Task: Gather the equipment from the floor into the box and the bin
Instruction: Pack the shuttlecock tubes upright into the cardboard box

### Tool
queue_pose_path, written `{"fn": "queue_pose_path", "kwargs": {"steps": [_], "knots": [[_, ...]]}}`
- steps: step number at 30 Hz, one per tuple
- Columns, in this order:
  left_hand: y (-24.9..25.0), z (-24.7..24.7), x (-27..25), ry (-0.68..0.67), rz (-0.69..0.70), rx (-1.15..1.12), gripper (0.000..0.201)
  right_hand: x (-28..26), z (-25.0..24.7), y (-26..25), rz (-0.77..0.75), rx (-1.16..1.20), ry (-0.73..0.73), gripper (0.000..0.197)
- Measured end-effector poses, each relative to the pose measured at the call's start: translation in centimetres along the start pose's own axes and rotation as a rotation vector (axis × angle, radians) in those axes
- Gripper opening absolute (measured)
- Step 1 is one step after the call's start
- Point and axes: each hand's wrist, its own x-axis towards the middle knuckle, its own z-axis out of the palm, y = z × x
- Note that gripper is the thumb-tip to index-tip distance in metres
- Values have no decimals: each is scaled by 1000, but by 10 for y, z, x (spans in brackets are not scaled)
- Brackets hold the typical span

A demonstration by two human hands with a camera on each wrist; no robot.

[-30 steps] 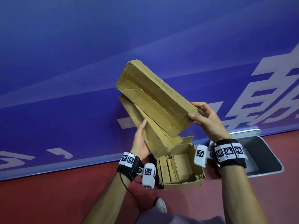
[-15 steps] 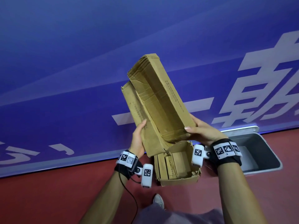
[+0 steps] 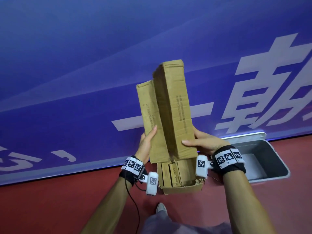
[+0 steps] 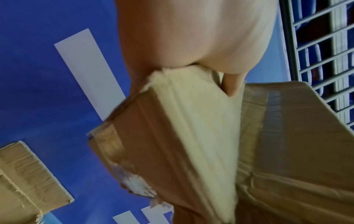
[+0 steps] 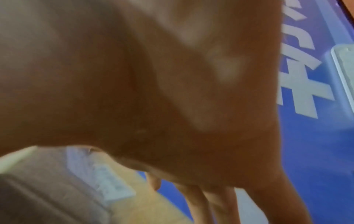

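Red floor (image 3: 50, 208) runs along a blue wall (image 3: 84, 65), and an open box (image 3: 182, 189) sits there beside a grey bin (image 3: 263, 159). Some flat packs are already stood in the box. Two long cardboard packs (image 3: 170, 119) (worn and creased) are held upright just above it, gripped by the left hand (image 3: 147, 144) and right hand (image 3: 202, 142). They are not yet put in.

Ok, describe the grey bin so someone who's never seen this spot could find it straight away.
Look along the foot of the blue wall to where it meets the red floor. The grey bin sits there, right of the open cardboard box. It alone is smooth grey plastic with a rolled rim, not torn brown card.
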Motion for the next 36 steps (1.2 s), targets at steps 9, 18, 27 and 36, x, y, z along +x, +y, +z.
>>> {"fn": "queue_pose_path", "kwargs": {"steps": [9, 18, 27, 36], "knots": [[-18, 46, 11, -7, 141, 379, 71, -1, -12, 19, -140, -72, 319, 113], [-22, 33, 46, 66, 107, 595, 68, 17, -41, 35, -128, -98, 555, 114], [-67, -17, 110, -130, -191, 874, 86, 63, -59, 92, 266, 15, 628, 116], [-146, -14, 162, -270, -360, 940, 80, 100, -46, 194, 481, 72, 654, 121]]}}
